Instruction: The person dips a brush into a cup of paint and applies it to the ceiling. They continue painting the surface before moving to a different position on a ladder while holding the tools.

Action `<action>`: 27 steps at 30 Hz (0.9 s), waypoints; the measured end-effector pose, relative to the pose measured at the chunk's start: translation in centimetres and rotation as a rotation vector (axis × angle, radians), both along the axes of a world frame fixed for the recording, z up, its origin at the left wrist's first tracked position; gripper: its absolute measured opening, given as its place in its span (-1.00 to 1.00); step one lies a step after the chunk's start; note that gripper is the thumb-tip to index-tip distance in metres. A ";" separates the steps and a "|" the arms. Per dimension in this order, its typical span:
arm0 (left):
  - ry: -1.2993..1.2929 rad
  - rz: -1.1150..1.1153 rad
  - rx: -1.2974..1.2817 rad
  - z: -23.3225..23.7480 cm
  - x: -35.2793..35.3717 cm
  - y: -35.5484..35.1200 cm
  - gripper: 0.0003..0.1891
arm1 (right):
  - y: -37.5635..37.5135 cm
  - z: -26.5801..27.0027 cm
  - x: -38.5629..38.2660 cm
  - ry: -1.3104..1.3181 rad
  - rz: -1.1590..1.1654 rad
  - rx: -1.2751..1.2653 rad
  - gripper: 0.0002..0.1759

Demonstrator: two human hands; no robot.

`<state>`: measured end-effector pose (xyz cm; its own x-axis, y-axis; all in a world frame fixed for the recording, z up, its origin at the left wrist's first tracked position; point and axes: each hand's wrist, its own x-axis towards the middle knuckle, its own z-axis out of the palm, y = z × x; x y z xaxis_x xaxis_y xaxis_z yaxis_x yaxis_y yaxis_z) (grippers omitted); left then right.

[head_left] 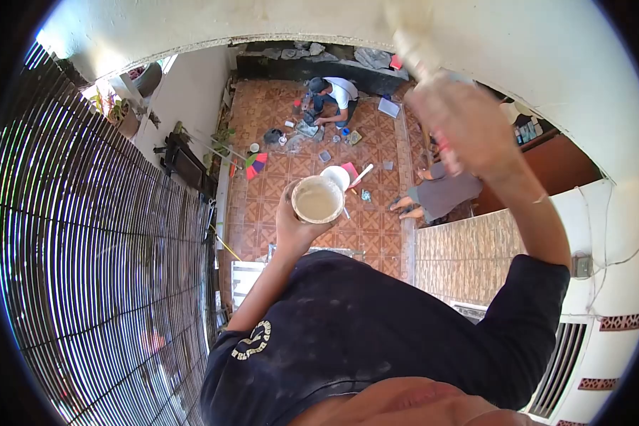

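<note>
My left hand is wrapped round a small tub of beige, paint-like liquid, held out in front of my chest with its mouth facing up. Raised at the upper right, my right hand is closed on the handle of a paintbrush. The brush's bristles point up at the white overhead surface; motion blur hides whether they touch it. The hand is smeared too, but its grip on the handle shows.
Far below, a person crouches on the tiled floor among scattered containers. Another person bends at the right. A slatted blind hangs on my left. A white round container stands below the tub.
</note>
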<state>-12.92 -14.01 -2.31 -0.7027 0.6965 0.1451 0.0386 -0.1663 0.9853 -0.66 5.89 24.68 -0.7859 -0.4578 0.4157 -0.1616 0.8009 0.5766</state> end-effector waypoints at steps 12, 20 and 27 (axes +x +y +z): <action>-0.021 -0.035 -0.023 0.2 -0.2 0.0 -0.19 | 0.3 7.8 -1.7 0.161 0.037 -0.315 -0.84; -0.033 -0.054 -0.012 -1.0 -0.3 -0.1 -0.18 | -0.7 5.0 -1.5 0.248 0.157 -0.161 -0.85; -0.020 -0.056 -0.003 -0.3 -0.4 -0.4 -0.19 | -2.1 -3.4 -1.7 0.049 0.144 -0.329 -0.75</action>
<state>-13.35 -14.42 -2.59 -0.6653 0.7353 0.1297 0.0098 -0.1651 0.9862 -2.38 3.82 21.24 -0.6985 -0.3982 0.5946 -0.2649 0.9157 0.3020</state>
